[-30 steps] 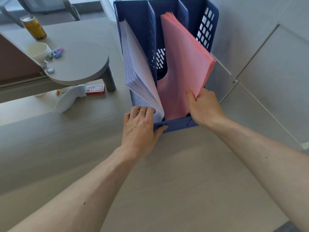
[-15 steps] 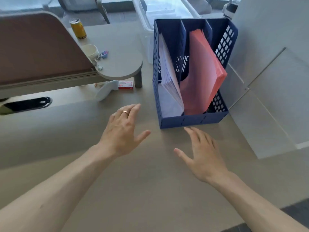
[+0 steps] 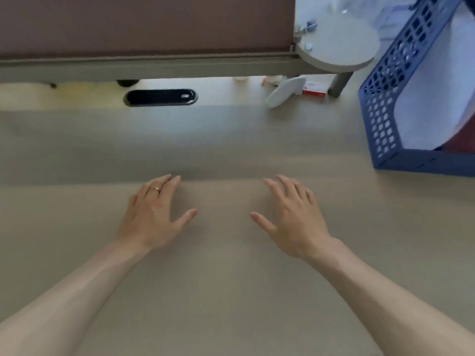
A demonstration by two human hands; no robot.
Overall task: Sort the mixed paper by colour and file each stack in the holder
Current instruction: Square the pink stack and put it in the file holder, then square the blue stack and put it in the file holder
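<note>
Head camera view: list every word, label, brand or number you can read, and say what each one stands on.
No text can be quoted.
On the small red and white cardboard box under the round grey shelf: a red mark and some print, too blurred to read.
On the blue perforated plastic file holder: no lettering visible.
Nothing else in view shows writing.

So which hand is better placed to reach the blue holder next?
Right, probably: the right hand, open and empty, is nearer the holder; the left hand, also open, sits farther away.
</note>
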